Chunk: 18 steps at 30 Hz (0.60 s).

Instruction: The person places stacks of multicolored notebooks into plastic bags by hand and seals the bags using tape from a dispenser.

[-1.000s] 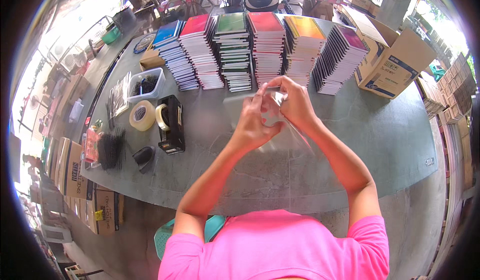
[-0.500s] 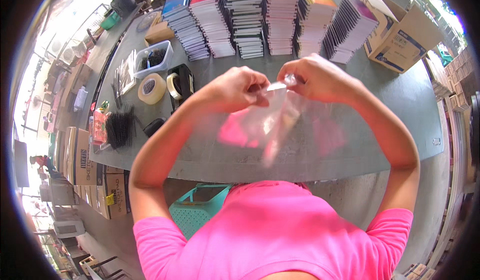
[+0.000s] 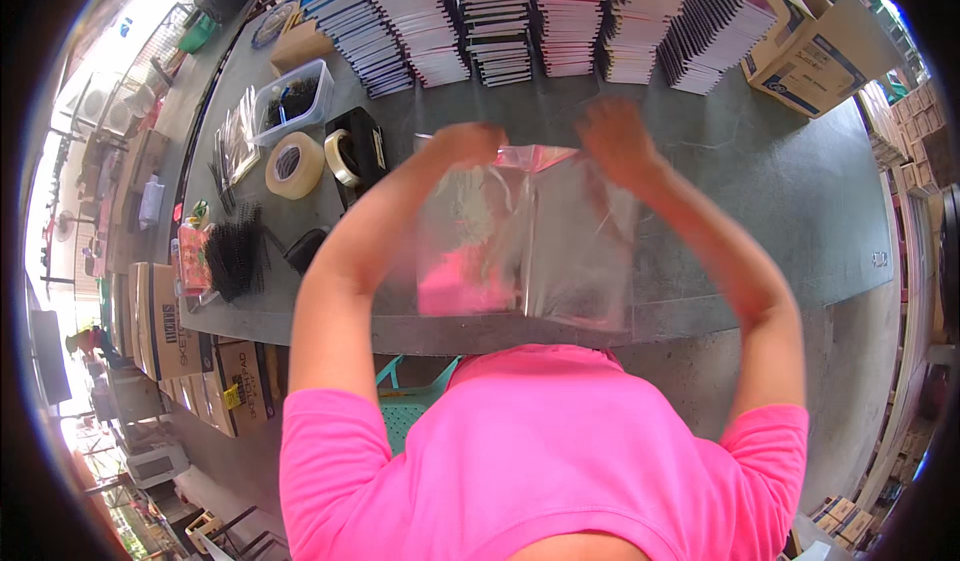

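Note:
A clear plastic bag [image 3: 575, 251] is spread out in front of me near the table's front edge, its film shiny and creased, with pink showing in its lower left part. My left hand [image 3: 468, 146] has its fingers closed on the bag's upper edge, left of the middle. At the upper right corner of the bag is my right hand [image 3: 618, 146]. Motion smears its fingers, so I cannot make out whether they grip the film.
Stacks of bound notebooks [image 3: 490, 31] line the far side, beside an open cardboard box [image 3: 815, 66]. On the left are a tape roll [image 3: 295, 166], a black tape dispenser [image 3: 368, 146], a plastic tub [image 3: 315, 91] and black binding combs [image 3: 237, 256]. A turquoise stool [image 3: 405, 411] stands below the table [image 3: 780, 211].
The bag has gone from bunched and folded between my hands to spread wide. My hands have moved apart, the left one leftward. The view has shifted slightly.

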Available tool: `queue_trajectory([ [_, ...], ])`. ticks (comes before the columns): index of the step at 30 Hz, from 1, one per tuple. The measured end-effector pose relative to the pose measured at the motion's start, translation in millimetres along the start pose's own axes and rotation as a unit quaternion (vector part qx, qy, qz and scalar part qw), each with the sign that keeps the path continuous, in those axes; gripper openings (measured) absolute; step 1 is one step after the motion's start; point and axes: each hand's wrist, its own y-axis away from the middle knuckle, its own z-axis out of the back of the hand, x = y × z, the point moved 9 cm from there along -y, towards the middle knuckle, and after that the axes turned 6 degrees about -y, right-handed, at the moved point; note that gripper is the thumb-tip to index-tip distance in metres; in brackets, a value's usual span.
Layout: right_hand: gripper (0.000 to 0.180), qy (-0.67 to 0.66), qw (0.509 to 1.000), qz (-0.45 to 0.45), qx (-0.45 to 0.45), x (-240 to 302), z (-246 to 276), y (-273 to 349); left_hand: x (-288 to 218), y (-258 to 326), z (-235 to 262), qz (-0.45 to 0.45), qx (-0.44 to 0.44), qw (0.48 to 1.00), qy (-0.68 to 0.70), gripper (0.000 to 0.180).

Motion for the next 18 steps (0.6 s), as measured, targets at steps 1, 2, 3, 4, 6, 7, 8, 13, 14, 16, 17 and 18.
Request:
queue_trajectory([
  [1,0.035,-0.183,0.982,-0.016,-0.028,12,-40,2,2,-12,-3,0.034,-0.025,0.999,-0.004,0.026],
  [2,0.041,-0.364,0.929,-0.027,-0.057,23,-74,3,3,-18,-9,0.075,-0.048,0.996,-0.005,0.028],
  [3,0.049,-0.343,0.933,0.014,-0.105,58,-67,5,15,-6,-21,0.13,-0.062,0.99,-0.005,0.029],
  [4,0.056,-0.323,0.932,0.051,-0.156,90,-58,14,13,15,-9,0.123,-0.195,0.973,0.017,0.033],
  [6,0.063,-0.336,0.934,-0.011,-0.118,110,-79,16,-1,77,20,0.097,-0.451,0.886,0.044,0.042],
  [7,0.067,-0.342,0.933,-0.048,-0.098,114,-90,14,-7,115,27,0.135,-0.515,0.846,0.038,0.043],
  [8,0.067,-0.33,0.94,-0.043,-0.081,119,-93,13,-14,161,29,0.172,-0.575,0.799,0.03,0.044],
  [13,0.069,-0.294,0.955,0.006,-0.037,123,-102,10,23,269,-96,0.463,-0.598,0.642,0.126,0.072],
  [14,0.069,-0.294,0.955,0.019,-0.03,123,-103,9,31,260,-113,0.439,-0.613,0.619,0.221,0.079],
  [16,0.068,-0.289,0.956,0.043,-0.024,125,-98,3,54,222,-112,0.37,-0.634,0.55,0.398,0.092],
  [17,0.067,-0.281,0.959,0.044,-0.009,127,-97,0,63,218,-108,0.361,-0.642,0.557,0.384,0.093],
  [18,0.066,-0.273,0.961,0.046,0.005,128,-94,-2,70,215,-104,0.351,-0.651,0.563,0.369,0.095],
])
